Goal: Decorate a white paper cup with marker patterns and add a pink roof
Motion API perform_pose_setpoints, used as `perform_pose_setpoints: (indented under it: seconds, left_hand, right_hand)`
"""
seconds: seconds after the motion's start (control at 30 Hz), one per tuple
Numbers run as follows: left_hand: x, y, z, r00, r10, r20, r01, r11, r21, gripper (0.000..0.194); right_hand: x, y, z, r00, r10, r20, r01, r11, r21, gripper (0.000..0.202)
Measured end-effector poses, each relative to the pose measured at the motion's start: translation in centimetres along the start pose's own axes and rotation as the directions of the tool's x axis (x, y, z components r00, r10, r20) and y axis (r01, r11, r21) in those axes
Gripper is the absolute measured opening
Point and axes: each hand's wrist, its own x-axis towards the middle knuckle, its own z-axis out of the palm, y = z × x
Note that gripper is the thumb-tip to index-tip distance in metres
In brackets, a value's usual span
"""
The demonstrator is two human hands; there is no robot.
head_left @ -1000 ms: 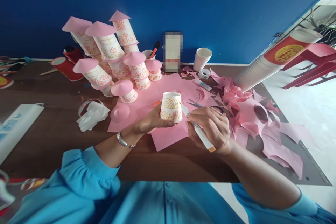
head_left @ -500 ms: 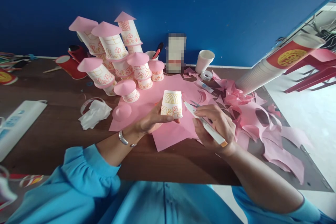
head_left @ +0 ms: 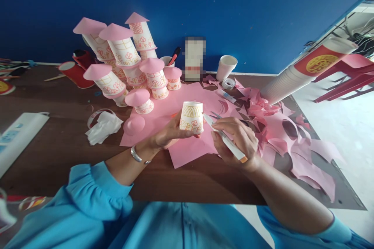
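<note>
A pixelated block point(head_left: 193, 58) at upper centre of the frame hides whatever stands against the wall. The marker's point(head_left: 226, 142) tip by the cup point(head_left: 191, 116) is too small to judge contact. The left hand's point(head_left: 168, 134) fingers vanish behind that cup. The white box point(head_left: 17, 140) is cut off at the left edge.

The paper cup point(head_left: 191, 117) is white with orange-yellow hatching and pink-red flowers. The marker point(head_left: 224, 139) is white with an orange end. Pink paper sheets point(head_left: 187, 149) lie on the dark brown worktop point(head_left: 58, 155); the wall point(head_left: 233, 7) is deep blue.
</note>
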Motion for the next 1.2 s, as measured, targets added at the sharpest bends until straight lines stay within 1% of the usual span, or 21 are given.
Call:
perform_pose_setpoints:
  seconds: [0.1, 0.27, 0.43, 0.6, 0.8, 1.1, 1.2]
  left_hand:
    - [0.06, 0.01, 0.1, 1.0, 0.004, -0.001, -0.004, 1.0, 0.024, 0.059]
    - [0.16, -0.09, 0.19, 1.0, -0.004, -0.004, 0.004, 1.0, 0.012, 0.062]
    - [0.16, -0.04, 0.18, 1.0, -0.006, 0.005, 0.006, 1.0, 0.021, 0.058]
    - [0.19, 0.01, 0.3, 1.0, -0.005, 0.009, 0.005, 1.0, 0.019, 0.076]
    - [0.17, 0.03, 0.19, 0.999, -0.031, 0.023, 0.031, 0.999, 0.021, 0.087]
    - [0.18, -0.18, 0.21, 1.0, -0.029, 0.003, 0.029, 0.999, 0.017, 0.089]
    - [0.23, 0.0, 0.31, 0.999, -0.045, -0.016, 0.045, 0.999, 0.028, 0.08]
  right_hand:
    - [0.01, 0.0, 0.09, 1.0, -0.01, 0.007, 0.01, 1.0, -0.013, 0.021]
    - [0.04, 0.06, 0.07, 1.0, -0.01, 0.01, 0.01, 1.0, -0.018, 0.024]
    - [0.02, 0.13, 0.13, 1.0, -0.01, -0.001, 0.01, 1.0, -0.025, 0.023]
    - [0.03, 0.12, 0.19, 1.0, -0.012, 0.01, 0.013, 0.999, -0.037, 0.021]
    - [0.01, 0.13, 0.21, 1.0, -0.009, 0.012, 0.01, 0.999, -0.033, 0.02]
    - [-0.03, -0.15, 0.19, 0.999, -0.014, 0.029, 0.014, 1.0, -0.004, 0.026]
    - [0.09, -0.36, 0.17, 0.998, -0.032, 0.049, 0.031, 0.999, 0.02, 0.032]
